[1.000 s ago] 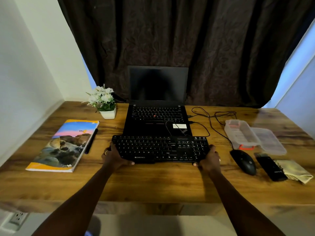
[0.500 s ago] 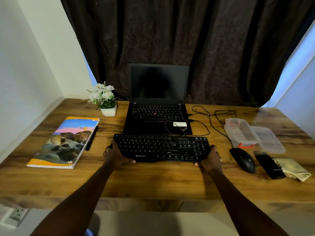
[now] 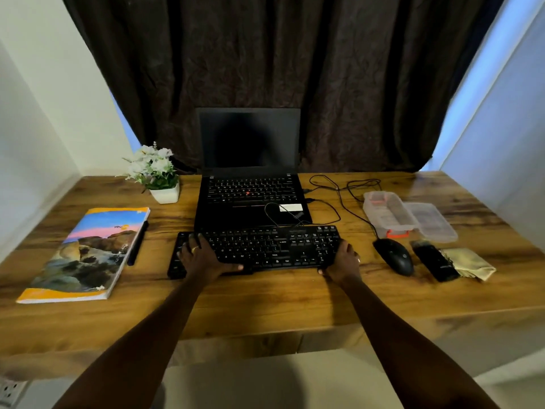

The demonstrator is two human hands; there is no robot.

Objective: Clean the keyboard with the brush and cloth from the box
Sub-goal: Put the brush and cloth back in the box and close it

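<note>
A black keyboard (image 3: 274, 246) lies on the wooden desk (image 3: 265, 302) in front of the laptop. My left hand (image 3: 203, 258) rests flat on the keyboard's left part, fingers spread over the keys and thumb along the front edge. My right hand (image 3: 343, 259) grips the keyboard's right end. To the right lie a black brush (image 3: 435, 262) and a yellow cloth (image 3: 469, 262), side by side. Behind them stands the clear plastic box (image 3: 389, 212), open, with its lid (image 3: 430, 221) beside it.
An open black laptop (image 3: 250, 199) stands behind the keyboard, cables (image 3: 339, 193) trailing right. A black mouse (image 3: 393, 256) sits between keyboard and brush. A colourful book (image 3: 85, 252) with a pen (image 3: 137, 243) lies left, and a potted white flower (image 3: 157, 172) stands at the back left.
My left hand has moved from gripping the keyboard's left end to lying on top of its keys. The keyboard's left end now shows beyond the hand.
</note>
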